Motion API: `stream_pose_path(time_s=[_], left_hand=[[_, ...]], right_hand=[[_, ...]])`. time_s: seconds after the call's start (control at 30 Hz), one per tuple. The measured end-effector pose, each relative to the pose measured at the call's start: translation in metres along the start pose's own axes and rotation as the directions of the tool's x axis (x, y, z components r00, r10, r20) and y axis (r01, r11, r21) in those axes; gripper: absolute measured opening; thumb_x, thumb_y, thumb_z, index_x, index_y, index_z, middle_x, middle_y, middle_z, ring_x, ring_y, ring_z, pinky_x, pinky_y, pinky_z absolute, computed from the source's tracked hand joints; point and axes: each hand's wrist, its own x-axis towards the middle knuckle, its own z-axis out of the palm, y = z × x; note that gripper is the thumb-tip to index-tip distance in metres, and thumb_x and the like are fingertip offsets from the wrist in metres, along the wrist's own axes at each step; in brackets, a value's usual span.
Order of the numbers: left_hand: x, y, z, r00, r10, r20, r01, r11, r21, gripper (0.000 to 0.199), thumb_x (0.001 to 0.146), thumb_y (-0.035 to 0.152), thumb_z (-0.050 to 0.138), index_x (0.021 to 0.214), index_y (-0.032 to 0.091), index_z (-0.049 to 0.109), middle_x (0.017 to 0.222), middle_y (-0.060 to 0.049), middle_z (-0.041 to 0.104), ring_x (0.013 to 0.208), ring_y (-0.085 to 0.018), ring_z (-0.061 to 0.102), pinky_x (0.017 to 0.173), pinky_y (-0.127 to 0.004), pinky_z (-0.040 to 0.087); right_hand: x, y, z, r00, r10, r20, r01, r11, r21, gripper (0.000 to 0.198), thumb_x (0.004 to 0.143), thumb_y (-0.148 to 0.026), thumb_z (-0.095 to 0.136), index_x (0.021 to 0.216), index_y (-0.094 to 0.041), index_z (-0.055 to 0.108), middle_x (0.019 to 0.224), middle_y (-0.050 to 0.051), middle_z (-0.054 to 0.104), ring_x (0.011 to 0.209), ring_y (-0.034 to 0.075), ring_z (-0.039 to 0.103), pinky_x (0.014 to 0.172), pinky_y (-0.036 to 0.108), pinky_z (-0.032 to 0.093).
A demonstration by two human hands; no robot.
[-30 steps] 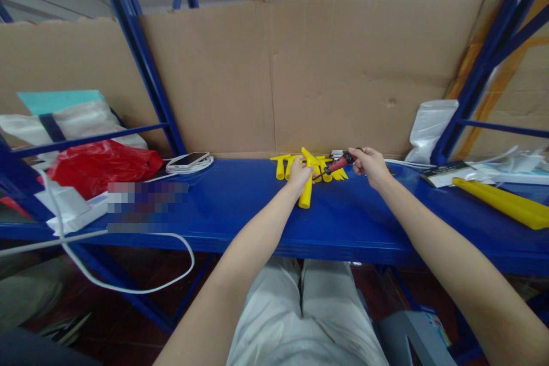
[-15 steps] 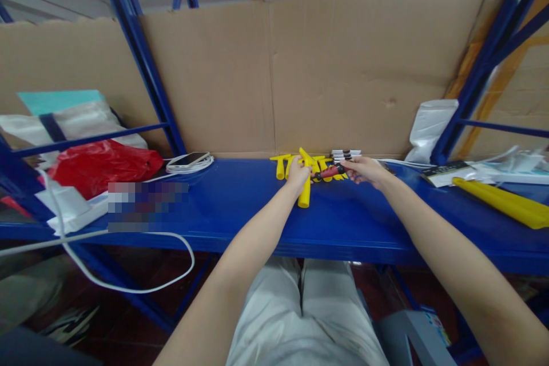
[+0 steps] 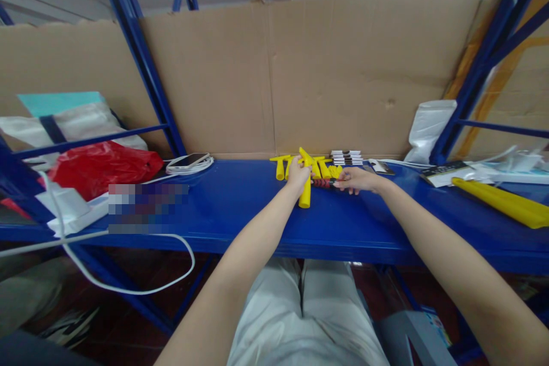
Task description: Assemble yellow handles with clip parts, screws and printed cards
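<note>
My left hand (image 3: 297,176) is closed around a yellow T-shaped handle (image 3: 304,197), its stem standing toward me and its top angled up to the left. To the right of it, a red and black screwdriver (image 3: 321,183) lies level, its tip end up against the yellow handle. The fingers of my right hand (image 3: 355,179) pinch the screwdriver's black rear end. Behind my hands, several more yellow T-shaped pieces (image 3: 280,168) rest on the blue shelf (image 3: 240,200). Where the screwdriver's tip meets the handle is too small to make out.
White boxes or packs (image 3: 346,158) are stacked by the cardboard back wall (image 3: 334,80). A long yellow piece (image 3: 501,201) lies at the right. On the left are a phone (image 3: 191,160) on a coiled white cable and a red plastic bag (image 3: 107,164). Blue posts (image 3: 146,63) frame the shelf.
My right hand has come down slightly toward me, and the screwdriver has gone from tilted to nearly level. My left hand has kept its hold on the yellow handle with hardly any movement.
</note>
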Motion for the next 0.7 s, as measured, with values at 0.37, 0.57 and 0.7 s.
stream_pose_path(time_s=[0.37, 0.57, 0.7], left_hand=[[0.006, -0.006, 0.002, 0.998, 0.059, 0.019, -0.059, 0.998, 0.014, 0.059, 0.069, -0.003, 0.05, 0.123, 0.02, 0.048, 0.122, -0.009, 0.057, 0.083, -0.016, 0.065, 0.063, -0.025, 0.053], [0.012, -0.014, 0.003, 0.984, 0.171, 0.057, -0.174, 0.983, 0.065, 0.057, 0.063, -0.009, 0.05, 0.114, 0.014, 0.059, 0.119, -0.008, 0.06, 0.106, -0.017, 0.058, 0.09, -0.025, 0.045], [0.01, -0.013, 0.003, 0.985, 0.167, 0.043, -0.171, 0.978, 0.123, 0.055, 0.064, -0.008, 0.051, 0.114, 0.011, 0.059, 0.119, -0.01, 0.06, 0.105, -0.016, 0.058, 0.091, -0.024, 0.043]], right_hand=[[0.003, -0.002, 0.004, 0.994, -0.069, 0.085, 0.096, 0.924, -0.369, 0.038, 0.072, -0.053, 0.06, 0.076, -0.016, 0.054, 0.061, 0.002, 0.059, 0.045, 0.008, 0.053, 0.039, 0.019, 0.04], [0.003, -0.003, 0.004, 0.991, -0.069, 0.112, 0.11, 0.905, -0.411, 0.043, 0.073, -0.058, 0.055, 0.077, -0.015, 0.056, 0.064, 0.003, 0.059, 0.049, 0.009, 0.053, 0.042, 0.02, 0.041], [0.003, -0.003, 0.004, 0.99, -0.071, 0.122, 0.116, 0.902, -0.416, 0.044, 0.073, -0.059, 0.054, 0.078, -0.015, 0.056, 0.064, 0.002, 0.059, 0.048, 0.009, 0.053, 0.043, 0.02, 0.041]])
